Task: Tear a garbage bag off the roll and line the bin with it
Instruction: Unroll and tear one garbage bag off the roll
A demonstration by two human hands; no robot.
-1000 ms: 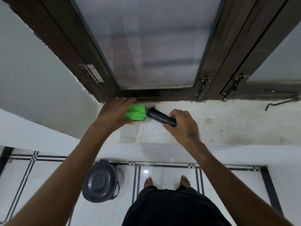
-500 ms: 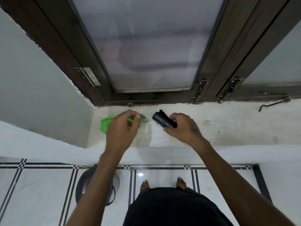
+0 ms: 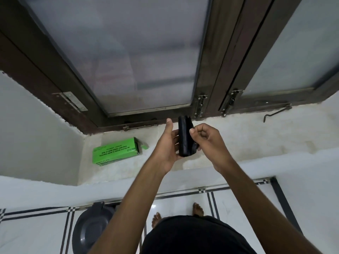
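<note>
A black roll of garbage bags (image 3: 185,138) stands upright between both hands, above the pale window sill (image 3: 247,132). My left hand (image 3: 167,147) cups the roll from the left with its fingers behind it. My right hand (image 3: 207,142) pinches the roll's right edge between thumb and fingers. The green cardboard box (image 3: 115,150) that held the roll lies on the sill to the left, its end flap open. The dark grey bin (image 3: 91,230) with its lid on stands on the floor at lower left, partly hidden by my left forearm.
A dark wooden window frame (image 3: 216,74) with frosted glass rises behind the sill, with latches and a hook at its base. White wall on the left. The floor is white tile with black stripes; my bare feet (image 3: 198,209) stand below the sill.
My left hand let go of the green box, leaving it on the sill, and came over to the roll. The right hand turned the roll upright between both hands.
</note>
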